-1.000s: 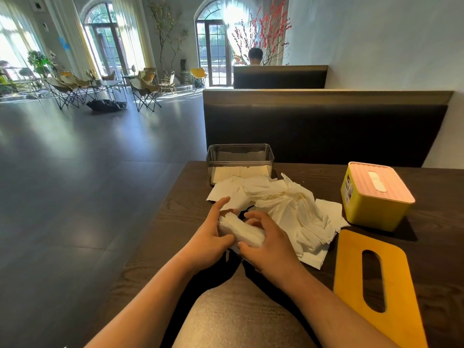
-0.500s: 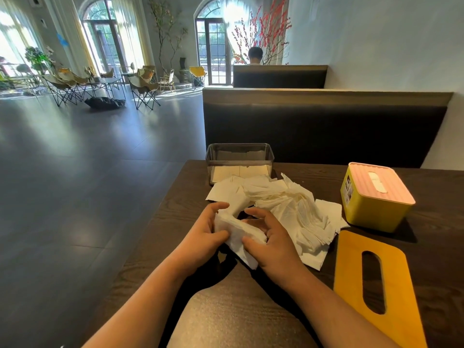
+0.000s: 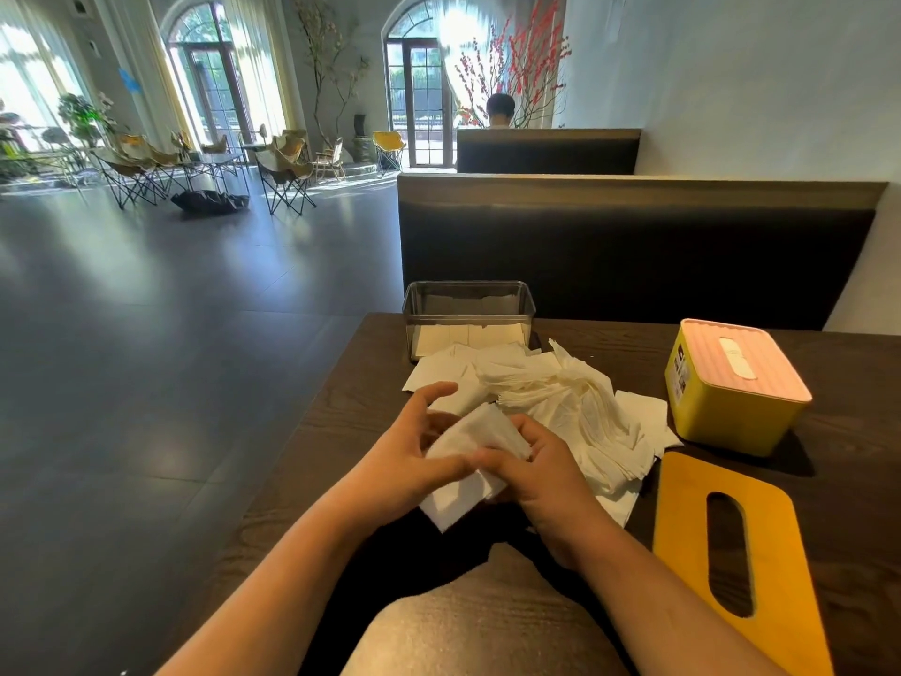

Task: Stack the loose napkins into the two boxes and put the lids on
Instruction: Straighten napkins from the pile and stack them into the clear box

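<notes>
On the dark wood-grain counter (image 3: 341,422), starting from the left: the left hand (image 3: 404,461) is cupped round the left side of a small wad of white paper napkins (image 3: 468,480). Its thumb is pressed across the front and the fingers are loosely curved behind, with the index finger sticking up a bit. The wad sits right between the two hands, tilted, its lower corner hanging toward the near edge of the counter. Further back, at the far edge, there's a clear rectangular plastic box (image 3: 468,309) with no lid on and a low layer of napkins inside. The right hand (image 3: 541,475) grips the wad from the right, fingers curled over its top edge, thumb pretty much meeting the left thumb on the front. Just behind and to the right of the hands is the messy heap of loose white napkins (image 3: 580,412), some fanned out, running from the front of the clear box over toward the yellow one. Next comes the yellow rectangular box with a ribbed pink lid (image 3: 731,387) already on it, just beside the heap. Nearest on the right, a flat yellow lid with an oval slot (image 3: 682,529) lies on the counter, off both boxes.
</notes>
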`<action>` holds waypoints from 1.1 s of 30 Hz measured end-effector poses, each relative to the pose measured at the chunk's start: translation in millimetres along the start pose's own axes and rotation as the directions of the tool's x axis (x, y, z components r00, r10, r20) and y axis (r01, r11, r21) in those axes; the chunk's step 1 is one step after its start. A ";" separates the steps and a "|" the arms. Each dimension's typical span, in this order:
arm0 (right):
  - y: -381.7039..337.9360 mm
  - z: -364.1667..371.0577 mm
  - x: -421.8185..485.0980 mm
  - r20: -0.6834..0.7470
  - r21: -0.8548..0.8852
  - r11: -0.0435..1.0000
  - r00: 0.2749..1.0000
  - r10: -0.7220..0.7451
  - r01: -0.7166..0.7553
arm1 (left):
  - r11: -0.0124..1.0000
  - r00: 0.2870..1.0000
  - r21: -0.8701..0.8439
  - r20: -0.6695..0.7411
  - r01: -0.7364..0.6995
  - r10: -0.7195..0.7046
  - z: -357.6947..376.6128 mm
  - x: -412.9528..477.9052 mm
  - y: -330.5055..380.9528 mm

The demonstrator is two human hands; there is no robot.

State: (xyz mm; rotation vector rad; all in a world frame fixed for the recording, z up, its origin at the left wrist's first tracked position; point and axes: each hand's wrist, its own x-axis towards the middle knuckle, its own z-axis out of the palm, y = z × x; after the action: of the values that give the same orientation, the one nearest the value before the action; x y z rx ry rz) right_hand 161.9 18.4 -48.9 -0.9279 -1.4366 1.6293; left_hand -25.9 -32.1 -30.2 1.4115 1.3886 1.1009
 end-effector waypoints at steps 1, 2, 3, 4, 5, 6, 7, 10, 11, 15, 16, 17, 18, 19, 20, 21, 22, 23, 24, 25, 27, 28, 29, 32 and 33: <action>-0.8 -1.2 0.7 -0.020 0.034 0.999 1.000 -0.001 0.002 | 0.999 1.000 0.045 0.019 0.018 -0.019 -4.5 -1.6 0.5; -0.2 -2.8 1.5 -0.023 0.057 0.998 1.000 -0.002 0.003 | 0.997 0.999 0.079 0.020 0.026 -0.028 -8.5 -4.2 0.0; -0.4 -3.4 1.7 -0.017 0.065 0.998 1.000 0.002 -0.001 | 0.994 1.000 0.112 0.000 0.018 -0.018 -11.7 -6.2 -1.1; -0.4 -3.7 1.3 -0.006 0.034 0.999 1.000 -0.006 0.006 | 0.989 0.999 0.149 -0.032 0.001 0.004 -14.0 -7.4 -1.6; -1.4 -2.4 -0.7 -0.007 -0.023 0.999 1.000 -0.025 0.025 | 0.984 0.997 0.178 -0.068 -0.013 0.026 -16.4 -8.6 -3.0; -0.9 -1.3 -1.8 -0.011 -0.104 0.993 0.998 -0.056 0.055 | 0.982 0.995 0.187 -0.094 -0.022 0.040 -18.1 -9.6 -4.3; 0.8 -0.5 -2.2 -0.017 -0.182 0.980 0.996 -0.084 0.080 | 0.984 0.992 0.176 -0.116 -0.023 0.044 -18.1 -10.2 -5.8; 5.9 4.8 -2.4 -0.008 -0.311 0.943 0.992 -0.124 0.115 | 0.995 0.988 0.098 -0.153 -0.024 0.039 -12.7 -13.4 -13.7; 8.2 6.7 -1.8 0.009 -0.321 0.940 0.993 -0.119 0.116 | 0.997 0.986 0.078 -0.164 -0.024 0.037 -8.9 -14.1 -17.1; 9.4 11.2 -0.7 0.075 -0.303 0.949 0.995 -0.070 0.090 | 0.997 0.984 -0.075 -0.179 -0.011 -0.003 6.8 -14.5 -24.8; 9.0 11.5 0.0 0.079 -0.302 0.949 0.994 -0.072 0.093 | 0.998 0.984 -0.067 -0.179 -0.019 0.007 9.2 -14.0 -24.9; 9.3 11.7 0.9 0.072 -0.307 0.946 0.994 -0.081 0.100 | 0.998 0.984 -0.051 -0.180 -0.026 0.016 11.2 -13.9 -25.0; 9.8 12.3 1.8 0.062 -0.305 0.946 0.993 -0.096 0.110 | 0.999 0.982 -0.036 -0.187 -0.033 0.026 12.2 -14.2 -24.9; 9.9 13.6 2.1 0.046 -0.296 0.948 0.993 -0.110 0.119 | 0.999 0.980 -0.027 -0.196 -0.040 0.034 12.9 -14.5 -24.7; 10.5 14.7 2.5 0.028 -0.270 0.954 0.991 -0.128 0.131 | 0.999 0.978 -0.021 -0.205 -0.049 0.044 13.5 -14.7 -24.5; 11.8 15.3 2.6 0.006 -0.242 0.961 0.990 -0.139 0.136 | 0.998 0.975 -0.022 -0.218 -0.058 0.052 14.5 -15.0 -24.5; 12.3 15.2 2.4 -0.008 -0.220 0.964 0.988 -0.152 0.147 | 0.997 0.971 -0.026 -0.230 -0.067 0.060 15.2 -15.5 -24.2; 11.8 14.8 2.2 -0.015 -0.216 0.963 0.986 -0.167 0.159 | 0.997 0.968 -0.032 -0.241 -0.075 0.065 15.5 -15.4 -24.0; 11.2 13.8 1.6 -0.008 -0.230 0.959 0.985 -0.174 0.168 | 0.997 0.967 -0.031 -0.247 -0.077 0.067 15.5 -15.5 -24.2; 9.9 12.7 1.0 0.015 -0.263 0.950 0.985 -0.171 0.169 | 0.997 0.967 -0.022 -0.247 -0.073 0.066 15.2 -15.6 -24.6; 8.2 10.2 0.6 0.085 -0.341 0.929 0.988 -0.125 0.147 | 0.999 0.971 -0.002 -0.233 -0.047 0.045 13.7 -16.2 -25.2; 7.5 9.3 0.4 0.106 -0.362 0.923 0.989 -0.098 0.130 | 1.000 0.974 -0.008 -0.223 -0.030 0.028 12.9 -16.1 -25.2; 6.5 9.0 0.2 0.114 -0.363 0.925 0.990 -0.079 0.116 | 1.000 0.977 -0.021 -0.213 -0.017 0.012 12.3 -15.7 -25.3; 5.7 9.4 -1.1 0.093 -0.332 0.936 0.992 -0.088 0.115 | 1.000 0.981 -0.029 -0.191 -0.002 -0.004 15.1 -16.3 -22.7; 6.3 10.0 -1.2 0.082 -0.331 0.935 0.991 -0.107 0.128 | 1.000 0.982 -0.018 -0.191 -0.005 0.001 16.1 -16.9 -22.2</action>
State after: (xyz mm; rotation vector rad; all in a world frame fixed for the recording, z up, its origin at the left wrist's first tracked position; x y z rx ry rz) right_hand 153.0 12.5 -54.1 -0.9623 -1.8174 1.3589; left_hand -15.9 -48.3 -56.1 1.3226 1.5063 1.2753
